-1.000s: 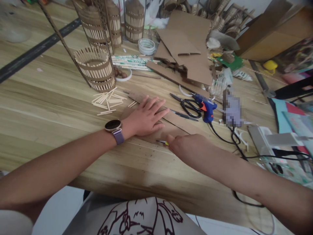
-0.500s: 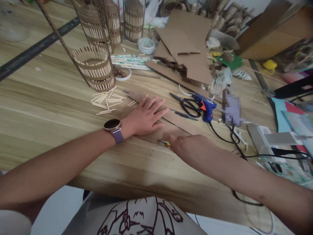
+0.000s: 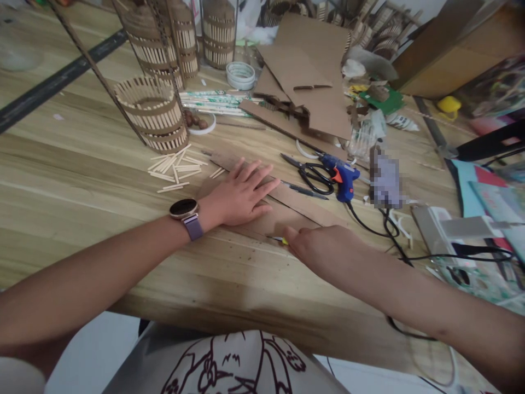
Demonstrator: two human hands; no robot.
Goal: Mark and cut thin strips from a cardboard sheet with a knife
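My left hand (image 3: pixel 248 191) lies flat with spread fingers on a piece of brown cardboard (image 3: pixel 297 210), pressing it to the table. My right hand (image 3: pixel 309 243) is closed around a craft knife (image 3: pixel 284 241); only its yellow end and thin blade show, at the cardboard's near edge. A long cut or seam runs along the cardboard on its far side. Just beyond my left fingertips lies a dark pen (image 3: pixel 305 191). Several short wooden sticks (image 3: pixel 176 168) are heaped to the left of the cardboard, with a slatted basket (image 3: pixel 153 117) standing behind them.
Black-handled scissors (image 3: pixel 315 178) and a blue glue gun (image 3: pixel 342 175) with a trailing cord lie beyond my right hand. Farther back are cardboard sheets (image 3: pixel 324 65), a tape roll (image 3: pixel 240 75) and more slatted baskets (image 3: pixel 219 35). A white stand (image 3: pixel 438 235) is at right.
The whole view has shifted slightly, so table items sit a little more to the left. Both hands keep nearly the same place on the cardboard, and the knife blade shows slightly more clearly.
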